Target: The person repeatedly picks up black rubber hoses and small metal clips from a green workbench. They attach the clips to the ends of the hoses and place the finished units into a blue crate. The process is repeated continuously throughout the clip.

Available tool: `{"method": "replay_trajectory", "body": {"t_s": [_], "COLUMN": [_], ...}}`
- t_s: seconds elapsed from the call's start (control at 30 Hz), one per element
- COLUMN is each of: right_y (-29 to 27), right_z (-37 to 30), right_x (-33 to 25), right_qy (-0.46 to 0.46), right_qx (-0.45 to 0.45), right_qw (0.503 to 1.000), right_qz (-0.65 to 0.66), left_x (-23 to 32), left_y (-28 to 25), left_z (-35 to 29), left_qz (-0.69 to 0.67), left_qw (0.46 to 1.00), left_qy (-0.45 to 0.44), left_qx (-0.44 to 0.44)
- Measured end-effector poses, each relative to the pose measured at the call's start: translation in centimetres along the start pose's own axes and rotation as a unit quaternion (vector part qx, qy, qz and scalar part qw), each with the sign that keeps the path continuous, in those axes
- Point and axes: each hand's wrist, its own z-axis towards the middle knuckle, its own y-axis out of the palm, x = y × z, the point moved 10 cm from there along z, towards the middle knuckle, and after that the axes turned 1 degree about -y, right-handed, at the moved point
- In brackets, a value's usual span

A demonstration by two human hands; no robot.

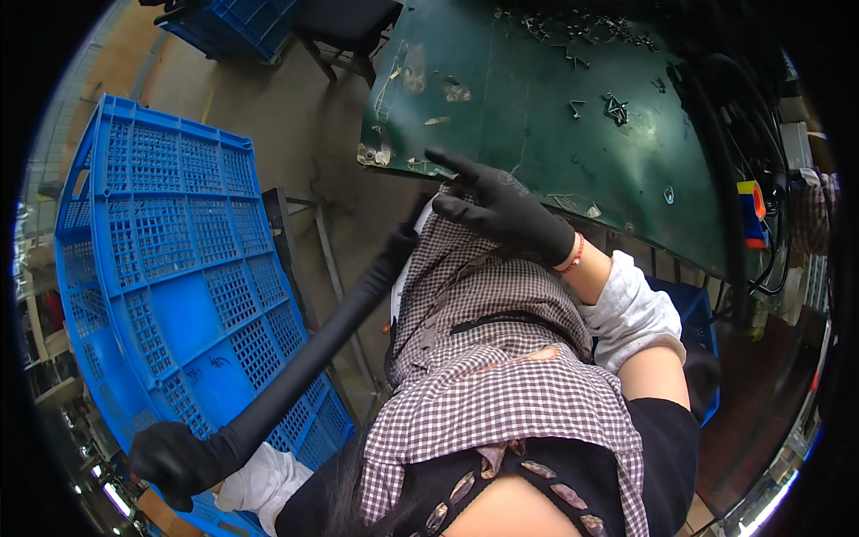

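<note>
My left hand (174,461), in a black glove, is closed at the lower left. From it a long, slim black tube-shaped thing (313,340) slants up and right, ending in a blurred, thicker part near my lap; its exact kind does not show. My right hand (514,215), also black-gloved, hovers over the checked apron (501,385) at my lap, close to the table's near edge. Its index finger and thumb stretch apart to the left, and I see nothing held in it. The other fingers are partly hidden.
A green table (537,116) lies ahead, with small bent metal pieces (616,109) scattered on it. Large blue perforated crates (192,233) stand at my left. Another blue crate (242,27) and a dark stool (344,27) are farther off. Black cables (774,206) hang at the right.
</note>
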Motion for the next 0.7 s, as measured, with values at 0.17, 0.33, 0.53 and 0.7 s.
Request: {"method": "replay_trajectory", "body": {"t_s": [0.17,0.33,0.53,0.7], "right_y": [-0.4,-1.3,-2.1,-2.0], "right_z": [-1.0,-4.2,-7.3,-6.0], "right_x": [0.4,-1.3,5.2,6.2], "right_qy": [0.033,0.051,0.151,0.144], "right_qx": [-0.009,-0.006,0.076,0.093], "right_qw": [0.993,0.998,0.986,0.985], "right_qz": [0.114,0.024,0.014,-0.009], "left_x": [-4.6,-18.6,-34.6,-35.9], "left_y": [-4.0,-17.4,-16.2,-15.9], "left_z": [2.5,-0.5,-11.9,-11.8], "left_qz": [-0.05,0.255,0.182,0.526], "left_qw": [0.995,0.914,0.868,0.777], "left_qy": [-0.064,-0.255,-0.432,-0.343], "left_qx": [0.061,0.188,0.163,0.043]}}
